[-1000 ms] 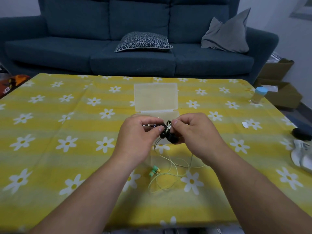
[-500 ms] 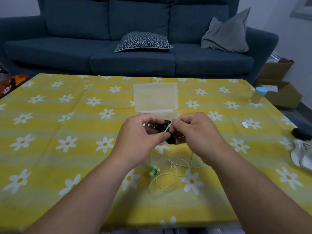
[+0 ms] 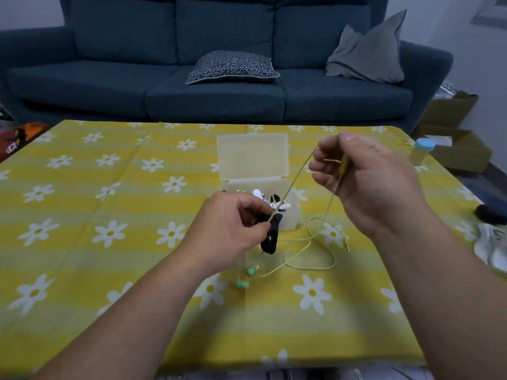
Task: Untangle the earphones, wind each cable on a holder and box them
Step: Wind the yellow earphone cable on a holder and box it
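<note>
My left hand (image 3: pixel 233 223) grips a black cable holder (image 3: pixel 271 237) just in front of the open translucent box (image 3: pixel 253 157). My right hand (image 3: pixel 367 174) is raised to the right and pinches the yellow-green earphone cable (image 3: pixel 295 179), drawn taut from the holder. The rest of the cable lies in loose loops (image 3: pixel 310 256) on the yellow cloth, with its green earbuds (image 3: pixel 247 277) near my left wrist and its plug (image 3: pixel 346 242) to the right. Black and white wound holders (image 3: pixel 270 201) lie inside the box.
The table (image 3: pixel 109 270) carries a yellow daisy-print cloth. A small blue-capped bottle (image 3: pixel 422 152) stands at the right edge. A blue sofa (image 3: pixel 219 64) with cushions runs behind the table. Cardboard boxes (image 3: pixel 455 138) and shoes (image 3: pixel 491 242) lie on the floor at right.
My right hand has pulled away up and to the right, stretching the cable taut from the holder. My left hand has stayed by the box with the holder.
</note>
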Available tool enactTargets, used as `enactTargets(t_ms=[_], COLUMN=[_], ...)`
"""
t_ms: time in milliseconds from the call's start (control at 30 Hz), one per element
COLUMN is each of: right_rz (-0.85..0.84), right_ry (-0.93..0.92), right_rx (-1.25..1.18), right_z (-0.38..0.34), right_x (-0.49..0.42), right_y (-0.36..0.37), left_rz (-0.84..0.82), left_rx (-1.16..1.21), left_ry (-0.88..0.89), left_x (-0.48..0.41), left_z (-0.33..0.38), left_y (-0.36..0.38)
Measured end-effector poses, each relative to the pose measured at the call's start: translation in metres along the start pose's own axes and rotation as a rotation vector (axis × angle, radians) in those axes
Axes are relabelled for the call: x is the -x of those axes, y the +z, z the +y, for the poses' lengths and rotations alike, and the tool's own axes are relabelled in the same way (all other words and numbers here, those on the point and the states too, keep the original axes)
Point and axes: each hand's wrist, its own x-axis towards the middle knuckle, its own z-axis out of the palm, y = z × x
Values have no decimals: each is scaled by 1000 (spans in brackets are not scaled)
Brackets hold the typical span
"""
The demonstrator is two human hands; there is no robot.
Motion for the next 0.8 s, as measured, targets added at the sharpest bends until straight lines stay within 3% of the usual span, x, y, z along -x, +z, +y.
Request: enactTargets(t_ms=[467, 700, 800], right_rz=[176, 304, 419], right_ry=[-180, -182, -119], right_rx=[-354, -358, -217], right_z=[-27, -25, -22], right_x=[-17, -27, -31], right_y=[-40, -64, -69], left_rz=[-208, -255, -267], left_rx=[-120, -123, -108], left_ry=[-52, -70, -88], left_x=[2, 1, 2], left_z=[-11, -11, -12], left_y=[-11, -19, -22])
